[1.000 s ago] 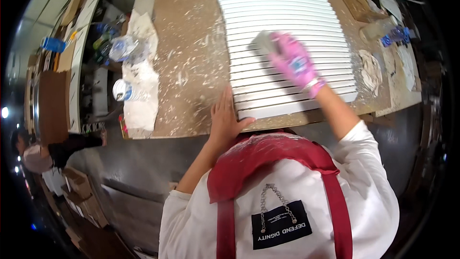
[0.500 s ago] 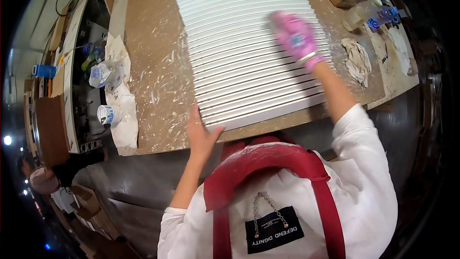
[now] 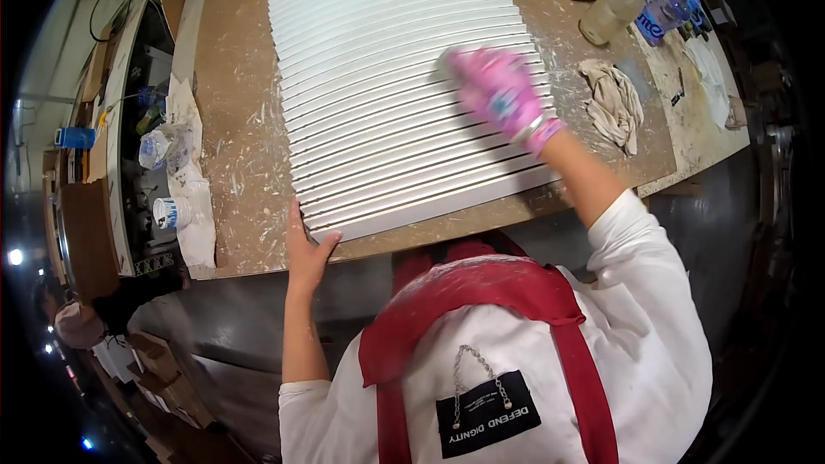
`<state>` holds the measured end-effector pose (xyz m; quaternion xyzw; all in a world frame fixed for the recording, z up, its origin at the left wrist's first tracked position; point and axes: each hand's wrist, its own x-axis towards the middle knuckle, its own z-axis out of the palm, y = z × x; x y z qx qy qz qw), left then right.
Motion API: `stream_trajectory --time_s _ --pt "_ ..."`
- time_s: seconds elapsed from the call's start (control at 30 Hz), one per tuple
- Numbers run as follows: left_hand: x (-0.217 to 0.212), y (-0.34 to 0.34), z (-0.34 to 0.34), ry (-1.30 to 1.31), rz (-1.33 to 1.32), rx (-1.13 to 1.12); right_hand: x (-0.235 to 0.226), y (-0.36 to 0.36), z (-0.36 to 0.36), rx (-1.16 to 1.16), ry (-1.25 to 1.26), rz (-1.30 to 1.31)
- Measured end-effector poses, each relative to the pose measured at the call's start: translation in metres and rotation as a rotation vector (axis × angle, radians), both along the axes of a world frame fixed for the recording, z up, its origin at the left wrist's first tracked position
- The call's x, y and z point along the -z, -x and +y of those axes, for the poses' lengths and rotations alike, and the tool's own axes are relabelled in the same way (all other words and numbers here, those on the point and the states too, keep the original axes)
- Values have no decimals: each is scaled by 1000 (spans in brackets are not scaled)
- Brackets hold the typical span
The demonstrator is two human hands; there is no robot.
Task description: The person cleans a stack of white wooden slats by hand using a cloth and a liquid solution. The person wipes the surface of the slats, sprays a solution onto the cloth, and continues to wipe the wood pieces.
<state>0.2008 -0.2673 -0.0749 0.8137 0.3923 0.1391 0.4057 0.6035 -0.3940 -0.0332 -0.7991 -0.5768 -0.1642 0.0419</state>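
Panel: a white ribbed slatted panel (image 3: 404, 86) is laid flat on the brown speckled workbench (image 3: 236, 137), ribs running left to right.
Right hand: the pink-gloved right hand (image 3: 498, 94) is pressed on the panel's right part, apparently curled over a small grey pad; grip blurred.
Left hand: the bare left hand (image 3: 307, 249) is spread flat at the panel's near-left corner.
Containers: a clear plastic bottle (image 3: 612, 13) stands far right; contents cannot be told.

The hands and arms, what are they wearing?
The right hand wears a bright pink glove with a pale band at the wrist. The left hand is bare. Both arms have white sleeves pushed up toward the elbows, and red apron straps cross the white top.
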Motion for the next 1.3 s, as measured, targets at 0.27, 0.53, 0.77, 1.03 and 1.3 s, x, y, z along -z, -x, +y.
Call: stream_trajectory --time_s 0.27,0.53,0.77,1.03,1.3 --pt "21 8 9 -43 -35 51 5 -88 -90 174 -229 92" --pt "16 9 4 -164 6 71 -32 163 41 -381 53 710" --pt "1 -6 0 -193 5 108 14 -42 -95 388 -115 -75" --pt "3 5 1 -161 54 50 -5 54 -33 13 -159 -162" --pt "5 7 1 -146 0 48 -12 -20 -75 259 39 246"
